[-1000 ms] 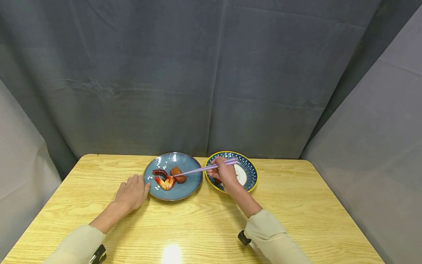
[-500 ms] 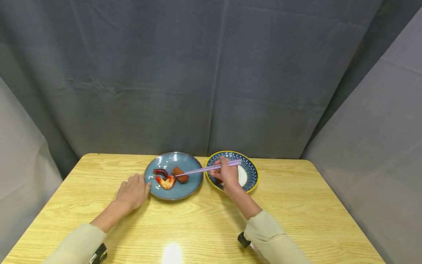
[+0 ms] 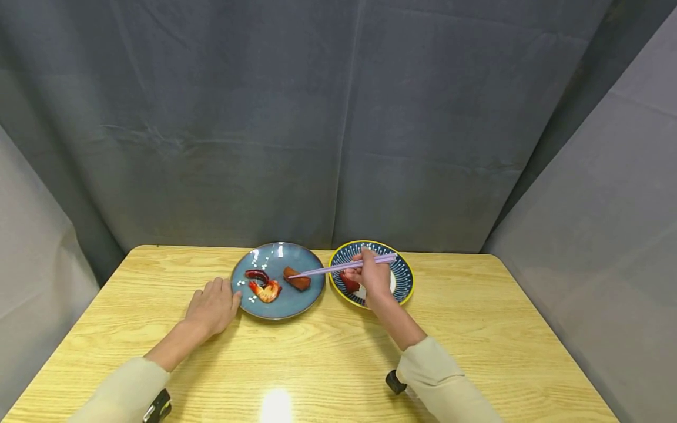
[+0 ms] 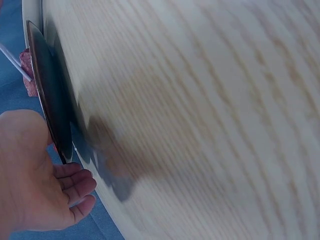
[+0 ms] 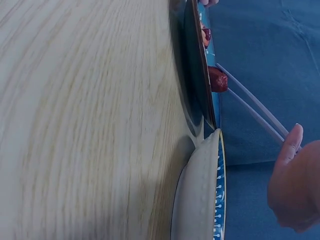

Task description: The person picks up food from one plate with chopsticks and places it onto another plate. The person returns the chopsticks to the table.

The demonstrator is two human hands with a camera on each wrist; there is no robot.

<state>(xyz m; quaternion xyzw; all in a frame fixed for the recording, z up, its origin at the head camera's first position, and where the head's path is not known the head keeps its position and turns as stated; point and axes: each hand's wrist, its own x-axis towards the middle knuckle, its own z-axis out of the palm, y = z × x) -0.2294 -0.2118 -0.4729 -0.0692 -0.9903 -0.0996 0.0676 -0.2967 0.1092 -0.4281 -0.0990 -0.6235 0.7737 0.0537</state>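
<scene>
My left hand [image 3: 211, 308] holds the rim of a blue plate [image 3: 280, 312] at its left side, thumb over the edge; in the left wrist view its fingers [image 4: 80, 187] curl by the rim. With my right hand [image 3: 374, 276] I grip lilac chopsticks [image 3: 330, 269] above the bowl. Their tips are at a brown chunk of food [image 3: 297, 279] on the plate's right half; in the right wrist view the sticks spread around the chunk [image 5: 218, 80]. An orange-and-white shrimp [image 3: 267, 291] and a dark red curved piece [image 3: 257, 275] lie on the plate's left half.
A yellow-rimmed, blue-patterned bowl [image 3: 404, 279] stands just right of the plate, with a red piece of food [image 3: 349, 282] in it, partly behind my right hand. Both dishes sit near the far edge of the wooden table [image 3: 317, 358]. A grey curtain [image 3: 254, 147] hangs behind.
My right hand and the chopsticks have shifted slightly right. The brown chunk has moved right with the tips, away from the shrimp, and has turned. My left hand stays at the rim.
</scene>
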